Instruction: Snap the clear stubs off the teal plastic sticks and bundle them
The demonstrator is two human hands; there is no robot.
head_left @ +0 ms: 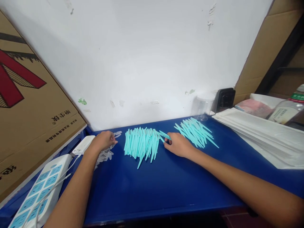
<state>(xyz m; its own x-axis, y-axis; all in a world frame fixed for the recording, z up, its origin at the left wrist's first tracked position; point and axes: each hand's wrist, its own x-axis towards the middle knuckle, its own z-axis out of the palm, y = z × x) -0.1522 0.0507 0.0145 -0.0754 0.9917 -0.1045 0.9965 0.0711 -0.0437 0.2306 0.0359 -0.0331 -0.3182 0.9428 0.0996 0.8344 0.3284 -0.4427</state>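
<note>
My right hand (178,145) is closed around several slim turquoise sticks (164,135) that look like eyebrow razors. Their ends point left, toward the middle pile of turquoise razors (142,144), which lie side by side on the blue table. To the right of that hand is a second pile of turquoise razors (195,131). Over on the left, my left hand (105,141) has its fingers drawn together above a scatter of small clear plastic pieces (104,155). Whether a piece is between those fingertips I cannot make out.
The blue table (152,193) meets a white wall. A power strip (39,193) with cables, a white adapter (83,144) and a printed cardboard box (30,95) line the left. To the right are a clear jar (203,107), white plastic bags (258,136) and a bottle (286,109).
</note>
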